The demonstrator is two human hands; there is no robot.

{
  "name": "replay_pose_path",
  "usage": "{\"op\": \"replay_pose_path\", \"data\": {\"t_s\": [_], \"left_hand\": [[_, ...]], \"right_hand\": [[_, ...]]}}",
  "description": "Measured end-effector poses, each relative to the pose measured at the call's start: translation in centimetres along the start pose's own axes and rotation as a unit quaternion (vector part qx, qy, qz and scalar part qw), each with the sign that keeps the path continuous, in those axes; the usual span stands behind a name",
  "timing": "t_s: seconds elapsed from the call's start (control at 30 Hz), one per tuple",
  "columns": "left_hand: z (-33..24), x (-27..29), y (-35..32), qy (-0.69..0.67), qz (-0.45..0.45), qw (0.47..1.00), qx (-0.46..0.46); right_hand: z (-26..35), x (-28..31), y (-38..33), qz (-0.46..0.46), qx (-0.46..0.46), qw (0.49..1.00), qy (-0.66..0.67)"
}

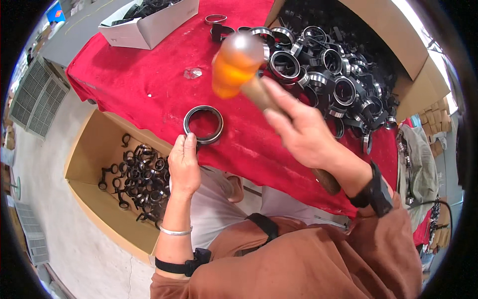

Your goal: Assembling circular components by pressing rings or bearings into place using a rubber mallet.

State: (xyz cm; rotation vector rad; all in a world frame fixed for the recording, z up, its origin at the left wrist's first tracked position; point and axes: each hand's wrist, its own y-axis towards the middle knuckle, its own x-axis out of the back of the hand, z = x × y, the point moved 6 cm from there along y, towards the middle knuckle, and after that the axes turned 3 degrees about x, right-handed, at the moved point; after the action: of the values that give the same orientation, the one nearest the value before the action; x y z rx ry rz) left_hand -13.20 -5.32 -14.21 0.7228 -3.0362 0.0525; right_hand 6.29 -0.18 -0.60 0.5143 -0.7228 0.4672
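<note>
My left hand (184, 164) pinches the near edge of a black ring with a silvery rim (203, 124), close to the front edge of the red-covered table. Wrapped round a wooden handle, my right hand (303, 132) holds a mallet (234, 67) up over the table. Its head is orange with a pale end, and it looks smeared by motion. The head is beyond the ring and to its right, apart from it. To the right lies a large pile of similar black and silver rings (343, 90), partly behind the mallet and my right hand.
A thin metal ring (215, 19) lies at the table's far side. A white box (149, 25) of black parts stands far left. Below the table's left edge, a cardboard box (82, 172) holds several ringed parts. An open cardboard carton (420, 94) borders the pile.
</note>
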Motion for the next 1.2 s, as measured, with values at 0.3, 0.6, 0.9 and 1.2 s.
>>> {"op": "replay_pose_path", "data": {"t_s": [0.3,0.6,0.9,1.2], "left_hand": [[0.5,0.0,0.4,0.009,0.004,1.0,0.014],[0.3,14.2,-2.4,0.225,-0.153,0.958,-0.092],[-11.3,-10.0,3.0,0.493,-0.06,0.734,-0.463],[-10.0,-8.0,9.7,0.209,0.109,0.954,-0.185]], "right_hand": [[-1.6,-1.4,-6.0,0.113,-0.227,0.961,0.112],[-4.9,2.3,-13.0,0.069,-0.236,0.95,0.193],[-7.7,2.2,-14.0,0.038,-0.303,0.891,0.335],[-7.0,1.7,-13.6,0.058,-0.264,0.91,0.315]]}}
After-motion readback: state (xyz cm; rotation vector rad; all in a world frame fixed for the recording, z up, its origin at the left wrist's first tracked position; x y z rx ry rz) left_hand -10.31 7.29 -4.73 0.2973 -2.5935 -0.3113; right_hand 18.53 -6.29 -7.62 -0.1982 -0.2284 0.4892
